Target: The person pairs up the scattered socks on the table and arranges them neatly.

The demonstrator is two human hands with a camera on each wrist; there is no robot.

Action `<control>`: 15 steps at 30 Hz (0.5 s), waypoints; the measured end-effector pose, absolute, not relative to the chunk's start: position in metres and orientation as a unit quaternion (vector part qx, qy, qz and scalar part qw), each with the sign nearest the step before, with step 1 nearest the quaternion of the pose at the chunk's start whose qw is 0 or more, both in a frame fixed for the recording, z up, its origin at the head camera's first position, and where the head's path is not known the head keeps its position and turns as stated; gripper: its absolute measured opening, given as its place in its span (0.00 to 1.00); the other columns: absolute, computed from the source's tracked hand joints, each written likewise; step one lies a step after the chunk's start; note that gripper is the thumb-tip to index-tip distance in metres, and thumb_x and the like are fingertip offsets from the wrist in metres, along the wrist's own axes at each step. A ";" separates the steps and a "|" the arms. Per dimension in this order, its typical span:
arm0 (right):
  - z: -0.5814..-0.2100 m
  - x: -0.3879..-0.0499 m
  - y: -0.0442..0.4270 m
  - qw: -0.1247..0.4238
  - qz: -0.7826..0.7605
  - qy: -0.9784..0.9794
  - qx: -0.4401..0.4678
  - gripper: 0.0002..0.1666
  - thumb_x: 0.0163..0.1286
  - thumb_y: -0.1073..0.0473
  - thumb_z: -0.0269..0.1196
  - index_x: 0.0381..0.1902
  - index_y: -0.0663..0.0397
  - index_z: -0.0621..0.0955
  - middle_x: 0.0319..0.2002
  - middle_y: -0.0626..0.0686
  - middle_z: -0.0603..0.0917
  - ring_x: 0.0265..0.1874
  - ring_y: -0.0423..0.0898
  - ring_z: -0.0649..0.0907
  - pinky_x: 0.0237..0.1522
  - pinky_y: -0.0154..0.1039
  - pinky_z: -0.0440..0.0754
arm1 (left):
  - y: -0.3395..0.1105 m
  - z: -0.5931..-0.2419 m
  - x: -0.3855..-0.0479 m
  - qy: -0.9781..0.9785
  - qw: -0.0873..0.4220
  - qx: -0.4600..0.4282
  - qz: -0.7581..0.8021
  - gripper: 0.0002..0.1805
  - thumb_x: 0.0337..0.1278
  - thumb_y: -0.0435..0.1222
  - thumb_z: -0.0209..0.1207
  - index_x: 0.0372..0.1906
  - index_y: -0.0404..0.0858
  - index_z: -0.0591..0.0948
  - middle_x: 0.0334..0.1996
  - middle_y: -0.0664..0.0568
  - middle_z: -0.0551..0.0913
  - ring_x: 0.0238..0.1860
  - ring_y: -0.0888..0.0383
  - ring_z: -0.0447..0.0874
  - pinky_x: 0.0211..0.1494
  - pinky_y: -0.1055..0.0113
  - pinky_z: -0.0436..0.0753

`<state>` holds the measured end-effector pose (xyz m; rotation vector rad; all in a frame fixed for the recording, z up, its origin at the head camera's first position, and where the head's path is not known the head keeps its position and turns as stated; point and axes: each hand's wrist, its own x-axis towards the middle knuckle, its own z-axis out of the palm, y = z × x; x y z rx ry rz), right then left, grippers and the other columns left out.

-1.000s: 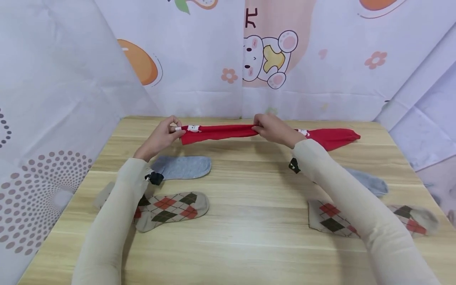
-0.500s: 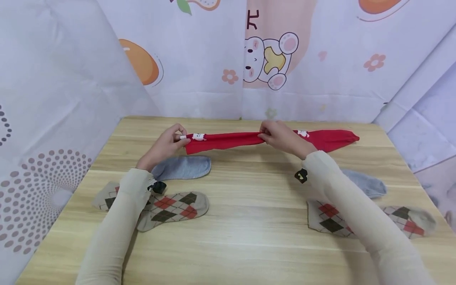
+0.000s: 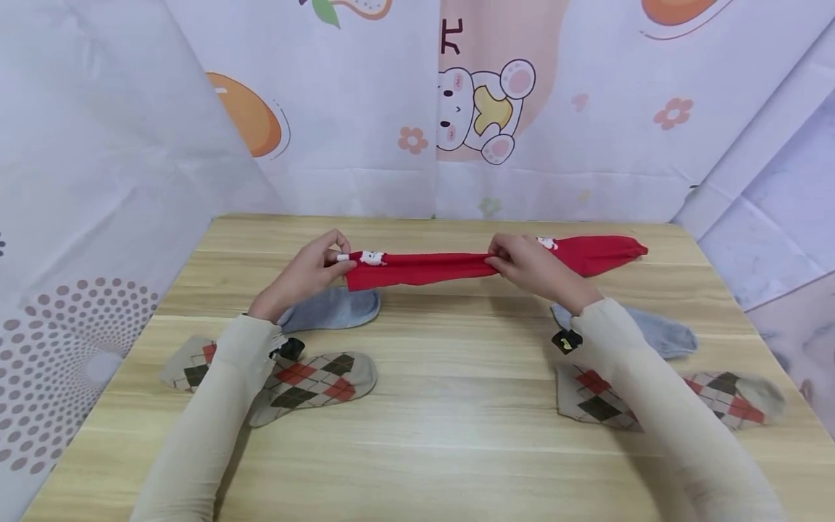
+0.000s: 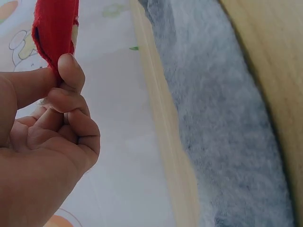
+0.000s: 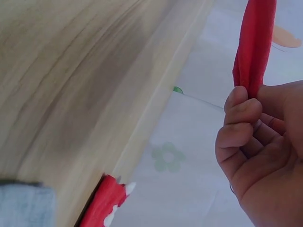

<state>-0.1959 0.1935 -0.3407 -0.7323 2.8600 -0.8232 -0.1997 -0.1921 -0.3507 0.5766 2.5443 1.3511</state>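
Note:
A red sock (image 3: 430, 268) with a white figure near its left end is stretched sideways between both hands above the table's back part. The left hand (image 3: 309, 270) pinches its left end between thumb and fingers; in the left wrist view, the hand (image 4: 52, 118) grips the red cloth (image 4: 56, 33). At the other end, the right hand (image 3: 531, 267) pinches the cloth, and in the right wrist view the hand (image 5: 265, 142) has its fingers curled at the sock (image 5: 255, 47). A second red sock (image 3: 600, 254) lies behind the right hand, partly covered by it.
Grey-blue socks lie left (image 3: 335, 308) and right (image 3: 662, 333), partly under the arms. Nearer the front are argyle socks at left (image 3: 320, 384) and right (image 3: 724, 395) on the wooden table (image 3: 457, 449). A printed curtain (image 3: 365, 109) stands behind the table.
Both hands have moved right and nearer the front with the stretched red sock, which hangs slightly lower in the head view. Their grip on it looks the same.

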 end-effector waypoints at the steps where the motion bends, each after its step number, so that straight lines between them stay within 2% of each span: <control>1: -0.340 -0.194 0.194 0.037 -0.268 0.933 -0.239 0.07 0.70 0.62 0.64 0.43 0.60 0.80 0.26 0.52 0.81 0.22 0.47 0.75 0.28 0.40 0.77 | -0.191 -0.350 -0.199 0.863 0.102 0.196 0.455 0.11 0.69 0.30 0.57 0.47 0.35 0.66 0.27 0.36 0.80 0.19 0.58 0.59 0.23 0.68 0.64; 5: -0.340 -0.185 0.198 0.023 -0.262 0.936 -0.235 0.08 0.69 0.62 0.65 0.43 0.59 0.80 0.25 0.51 0.80 0.21 0.46 0.75 0.29 0.41 0.77 | -0.186 -0.347 -0.194 0.863 0.104 0.202 0.452 0.10 0.70 0.30 0.57 0.46 0.36 0.67 0.30 0.43 0.84 0.20 0.58 0.61 0.23 0.68 0.64; 7: -0.340 -0.180 0.201 0.015 -0.257 0.937 -0.235 0.08 0.69 0.62 0.65 0.43 0.59 0.80 0.25 0.50 0.80 0.21 0.45 0.75 0.28 0.40 0.77 | -0.183 -0.345 -0.192 0.862 0.105 0.206 0.451 0.09 0.70 0.30 0.57 0.45 0.36 0.67 0.30 0.43 0.85 0.19 0.58 0.61 0.23 0.69 0.64; 11: -0.339 -0.169 0.207 0.000 -0.253 0.937 -0.240 0.08 0.68 0.63 0.66 0.42 0.59 0.79 0.25 0.49 0.79 0.20 0.44 0.74 0.27 0.38 0.76 | -0.177 -0.342 -0.187 0.865 0.100 0.216 0.441 0.09 0.69 0.30 0.57 0.45 0.37 0.68 0.26 0.41 0.81 0.19 0.58 0.59 0.22 0.69 0.62; 13: -0.337 -0.162 0.210 -0.007 -0.255 0.936 -0.243 0.08 0.68 0.63 0.67 0.42 0.58 0.79 0.24 0.48 0.79 0.20 0.44 0.74 0.26 0.37 0.76 | -0.174 -0.341 -0.184 0.870 0.096 0.223 0.428 0.09 0.69 0.30 0.58 0.45 0.38 0.68 0.22 0.42 0.77 0.19 0.58 0.59 0.22 0.69 0.63; 15: -0.335 -0.156 0.214 -0.016 -0.255 0.935 -0.246 0.08 0.67 0.64 0.67 0.41 0.58 0.79 0.24 0.48 0.79 0.19 0.43 0.73 0.25 0.36 0.76 | -0.170 -0.339 -0.180 0.875 0.094 0.234 0.414 0.09 0.69 0.31 0.58 0.45 0.38 0.68 0.21 0.46 0.77 0.19 0.58 0.61 0.22 0.68 0.63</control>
